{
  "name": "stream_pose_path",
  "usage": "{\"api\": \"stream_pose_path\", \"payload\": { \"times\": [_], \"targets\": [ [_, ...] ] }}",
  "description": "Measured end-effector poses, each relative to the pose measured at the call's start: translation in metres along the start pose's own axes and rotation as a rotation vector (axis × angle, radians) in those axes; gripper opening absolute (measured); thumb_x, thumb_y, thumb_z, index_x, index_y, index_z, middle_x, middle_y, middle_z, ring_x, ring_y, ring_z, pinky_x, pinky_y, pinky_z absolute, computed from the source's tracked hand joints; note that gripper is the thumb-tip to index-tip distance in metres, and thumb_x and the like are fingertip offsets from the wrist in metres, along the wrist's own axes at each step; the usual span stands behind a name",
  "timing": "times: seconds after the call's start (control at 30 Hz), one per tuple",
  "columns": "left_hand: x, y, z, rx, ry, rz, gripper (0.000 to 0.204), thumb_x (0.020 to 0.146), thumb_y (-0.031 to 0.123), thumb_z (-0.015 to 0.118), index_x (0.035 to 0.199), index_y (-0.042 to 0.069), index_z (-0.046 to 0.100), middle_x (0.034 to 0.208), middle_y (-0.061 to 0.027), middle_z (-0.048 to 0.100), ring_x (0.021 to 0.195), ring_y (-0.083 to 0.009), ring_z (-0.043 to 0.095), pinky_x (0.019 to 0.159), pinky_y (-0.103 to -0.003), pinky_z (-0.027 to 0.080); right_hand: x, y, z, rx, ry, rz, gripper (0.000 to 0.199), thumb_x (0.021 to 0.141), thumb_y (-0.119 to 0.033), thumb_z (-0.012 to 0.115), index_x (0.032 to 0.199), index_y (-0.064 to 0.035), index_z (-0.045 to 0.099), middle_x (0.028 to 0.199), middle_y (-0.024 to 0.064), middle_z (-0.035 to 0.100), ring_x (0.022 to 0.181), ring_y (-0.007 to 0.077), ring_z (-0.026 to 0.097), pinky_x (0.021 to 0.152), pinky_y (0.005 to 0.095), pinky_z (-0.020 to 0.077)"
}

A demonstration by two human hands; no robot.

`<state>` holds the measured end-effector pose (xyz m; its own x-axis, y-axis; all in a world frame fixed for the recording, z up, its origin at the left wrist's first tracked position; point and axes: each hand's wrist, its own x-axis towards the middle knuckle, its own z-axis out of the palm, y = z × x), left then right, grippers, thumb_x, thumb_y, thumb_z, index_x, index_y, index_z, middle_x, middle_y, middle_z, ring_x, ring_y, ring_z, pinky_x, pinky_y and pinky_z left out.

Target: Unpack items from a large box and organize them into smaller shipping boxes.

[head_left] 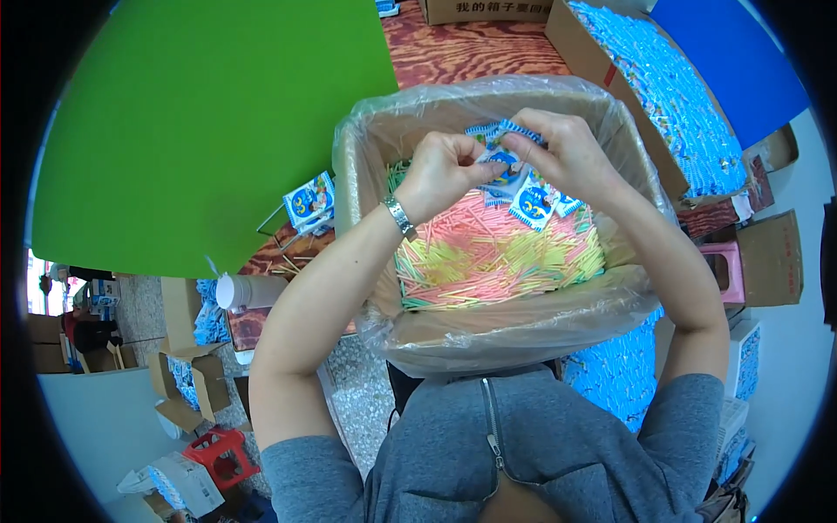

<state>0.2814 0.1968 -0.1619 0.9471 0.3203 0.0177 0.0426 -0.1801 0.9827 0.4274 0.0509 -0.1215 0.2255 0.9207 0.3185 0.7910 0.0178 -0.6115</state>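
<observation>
Far left, low down: a red stool (222, 453) on the floor, with open cardboard boxes (187, 379) holding blue packets around it. Above them a white cup (237, 291) sits at the edge of the wooden table (471, 52). Just right of it, a small stack of blue-and-white packets (309, 202) rests in a wire holder beside the big box.

Centre: the big cardboard box (488, 327), lined with a clear plastic bag (514, 91), is full of thin pink, yellow and green sticks (488, 253). More blue packets (534, 206) lie on top of the sticks toward the far side.

Your left hand (440, 174), metal watch (400, 217) on the wrist, is pinched shut on one small blue packet (499, 150). Your right hand (567, 152) grips the same packet from the other side. Both hands meet, touching, above the far half of the box, and the packet sits between your fingertips, over the sticks.

Right: a long carton (671, 96) packed with light-blue packets; a pink stool (722, 270) beside a brown box (772, 257).
</observation>
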Motion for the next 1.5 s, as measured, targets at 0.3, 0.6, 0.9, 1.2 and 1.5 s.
{"api": "stream_pose_path", "payload": {
  "times": [0.3, 0.6, 0.9, 1.2, 1.5],
  "targets": [
    [0.005, -0.014, -0.009, 0.36, 0.417, 0.109, 0.025, 0.075, 0.015, 0.083, 0.068, 0.003, 0.062, 0.061, 0.0002, 0.062, 0.055, -0.003, 0.052, 0.049, -0.022, 0.042, -0.039, 0.024, 0.073, -0.111, -0.725, -0.091, 0.025, 0.091, -0.025, 0.058, 0.097, -0.002, 0.065, 0.093, 0.017, 0.067, 0.086, 0.0341, 0.066, 0.075, 0.0427, 0.0525],
    [0.006, -0.015, -0.006, 0.382, 0.36, 0.111, 0.024, 0.075, 0.016, 0.082, 0.069, 0.002, 0.063, 0.061, -0.0014, 0.063, 0.054, -0.0045, 0.054, 0.049, -0.022, 0.043, -0.069, 0.004, 0.14, -0.549, -1.028, -0.293, 0.02, 0.084, -0.014, 0.058, 0.094, -0.0052, 0.073, 0.098, 0.0112, 0.071, 0.094, 0.0275, 0.068, 0.074, 0.0404, 0.054],
    [0.004, -0.015, -0.005, 0.437, 0.361, 0.094, 0.025, 0.074, 0.022, 0.083, 0.073, 0.002, 0.067, 0.063, -0.004, 0.065, 0.054, -0.007, 0.058, 0.051, -0.025, 0.046, -0.071, 0.002, 0.149, -0.628, -1.17, -0.273, 0.021, 0.084, -0.016, 0.056, 0.095, -0.0042, 0.07, 0.099, 0.0121, 0.069, 0.098, 0.0268, 0.065, 0.077, 0.039, 0.0518],
    [0.006, -0.011, -0.009, 0.44, 0.409, 0.087, 0.025, 0.074, 0.021, 0.082, 0.071, 0.002, 0.066, 0.062, -0.0038, 0.065, 0.056, -0.0073, 0.058, 0.052, -0.025, 0.047, -0.037, -0.014, 0.077, -0.653, -1.107, -0.095, 0.031, 0.091, -0.025, 0.054, 0.109, -0.0003, 0.061, 0.09, 0.0145, 0.069, 0.087, 0.0284, 0.067, 0.07, 0.0437, 0.0513],
    [0.008, -0.021, -0.012, 0.289, 0.543, 0.132, 0.023, 0.072, 0.02, 0.081, 0.07, 0.001, 0.067, 0.065, -0.0087, 0.067, 0.056, -0.0153, 0.062, 0.055, -0.031, 0.049, -0.069, 0.076, 0.043, 0.447, -0.316, 0.69, 0.03, 0.104, -0.035, 0.041, 0.096, -0.0068, 0.047, 0.072, 0.0016, 0.054, 0.057, 0.0108, 0.055, 0.049, 0.0285, 0.0451]
  ]
}}
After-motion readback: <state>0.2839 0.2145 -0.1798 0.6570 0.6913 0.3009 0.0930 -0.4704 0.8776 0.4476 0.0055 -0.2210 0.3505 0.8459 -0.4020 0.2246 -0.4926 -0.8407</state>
